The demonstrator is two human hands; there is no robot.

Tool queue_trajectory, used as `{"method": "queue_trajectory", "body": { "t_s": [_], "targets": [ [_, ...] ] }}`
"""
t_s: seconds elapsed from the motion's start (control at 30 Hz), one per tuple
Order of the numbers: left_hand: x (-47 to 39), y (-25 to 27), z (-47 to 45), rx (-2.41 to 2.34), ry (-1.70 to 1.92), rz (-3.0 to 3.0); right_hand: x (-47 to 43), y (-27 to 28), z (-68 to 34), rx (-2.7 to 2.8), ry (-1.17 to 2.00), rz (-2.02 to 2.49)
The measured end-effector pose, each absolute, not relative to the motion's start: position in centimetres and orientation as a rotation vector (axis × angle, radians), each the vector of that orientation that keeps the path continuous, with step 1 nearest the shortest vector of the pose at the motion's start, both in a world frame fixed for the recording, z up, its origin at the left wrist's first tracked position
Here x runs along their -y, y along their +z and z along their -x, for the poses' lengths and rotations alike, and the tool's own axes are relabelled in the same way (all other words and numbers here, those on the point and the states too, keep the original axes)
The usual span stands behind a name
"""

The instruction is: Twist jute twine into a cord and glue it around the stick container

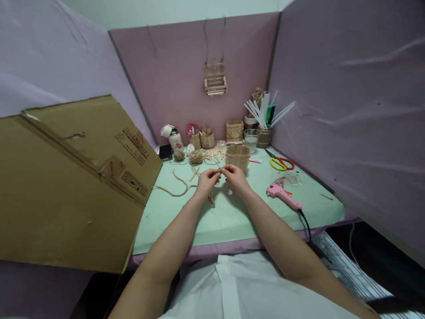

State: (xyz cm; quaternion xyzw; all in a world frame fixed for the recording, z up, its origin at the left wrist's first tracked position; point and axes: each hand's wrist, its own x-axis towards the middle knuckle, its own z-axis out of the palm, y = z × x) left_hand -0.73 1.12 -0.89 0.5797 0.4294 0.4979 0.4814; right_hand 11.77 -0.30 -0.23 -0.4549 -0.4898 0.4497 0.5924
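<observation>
My left hand (207, 180) and my right hand (236, 178) meet over the middle of the table, fingertips pinched close together on a thin piece of twine (219, 170). Most of it is hidden by the fingers. A thicker braided cord (177, 194) curves across the table from the left and passes under my left hand. Just behind my right hand stands a basket-like holder made of wooden sticks (237, 156). Beyond my left hand lie a ball of twine (195, 157) and a smaller ball (179, 155), with loose strands around them.
At right lie a pink glue gun (283, 196) with a black cable and scissors (281, 163) with red and yellow handles. White glue sticks (262, 108) and a cup of liquid (251, 140) stand at the back. A large cardboard sheet (76, 190) leans over the left side.
</observation>
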Motion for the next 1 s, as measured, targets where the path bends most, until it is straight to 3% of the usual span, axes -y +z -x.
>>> {"method": "queue_trajectory", "body": {
  "t_s": [0.33, 0.7, 1.0],
  "targets": [
    [-0.8, -0.9, 0.6, -1.214, 1.181, -1.831, -0.6, -1.3, -11.9, 1.209, 0.928, 1.127],
    [0.2, -0.9, -0.2, -1.181, 1.032, -1.932, -2.0, -2.3, -12.2, 0.835, 0.930, 1.130],
    [0.2, -0.8, -0.3, -1.103, 1.127, -1.547, -1.3, -0.7, -13.1, 0.828, 1.131, 0.961]
  ]
}}
